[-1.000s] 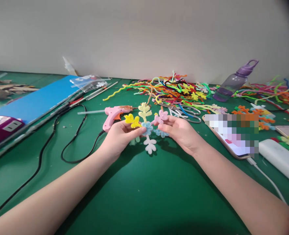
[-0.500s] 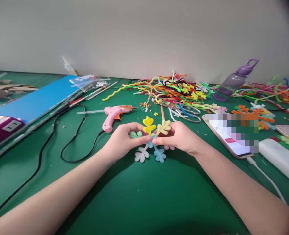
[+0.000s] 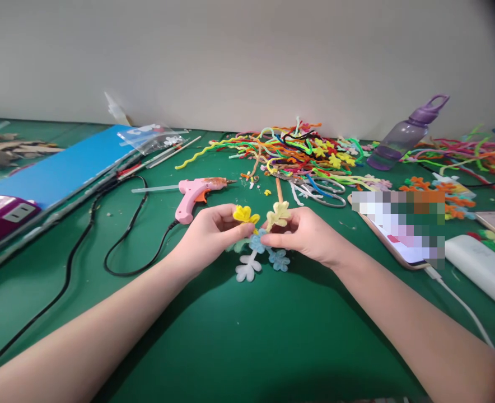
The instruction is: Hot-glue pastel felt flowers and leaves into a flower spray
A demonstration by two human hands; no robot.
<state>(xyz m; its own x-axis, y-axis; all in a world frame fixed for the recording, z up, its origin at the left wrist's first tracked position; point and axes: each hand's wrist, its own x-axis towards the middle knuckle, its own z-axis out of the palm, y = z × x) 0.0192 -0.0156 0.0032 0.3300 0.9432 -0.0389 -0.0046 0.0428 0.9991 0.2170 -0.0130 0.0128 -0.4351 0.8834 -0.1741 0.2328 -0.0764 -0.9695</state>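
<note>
Between my hands is a fuzzy snowflake-like piece (image 3: 257, 241) with a light blue flower at its middle and arms ending in yellow, cream, white, blue and green lobes. My left hand (image 3: 218, 232) is closed on it, thumb and fingers pinching near the yellow tip (image 3: 244, 215). From the right, my right hand (image 3: 304, 232) pinches it, with the thumb by the blue centre and the fingers behind the cream tip (image 3: 278, 215). The white tip (image 3: 248, 268) hangs toward me. Part of the piece is hidden behind my fingers.
A pink glue gun (image 3: 192, 197) with a black cord lies at the left. Behind are piled pipe cleaners (image 3: 281, 148) and scissors (image 3: 331, 193). To the right are a purple bottle (image 3: 402, 140), a phone (image 3: 398, 246) and a white power bank (image 3: 478, 268). A blue board (image 3: 71, 168) lies left.
The yellow tip has moved left and down, against my left fingers. The lower white and blue tips have shifted slightly right. My left thumb has moved from the centre to the yellow arm.
</note>
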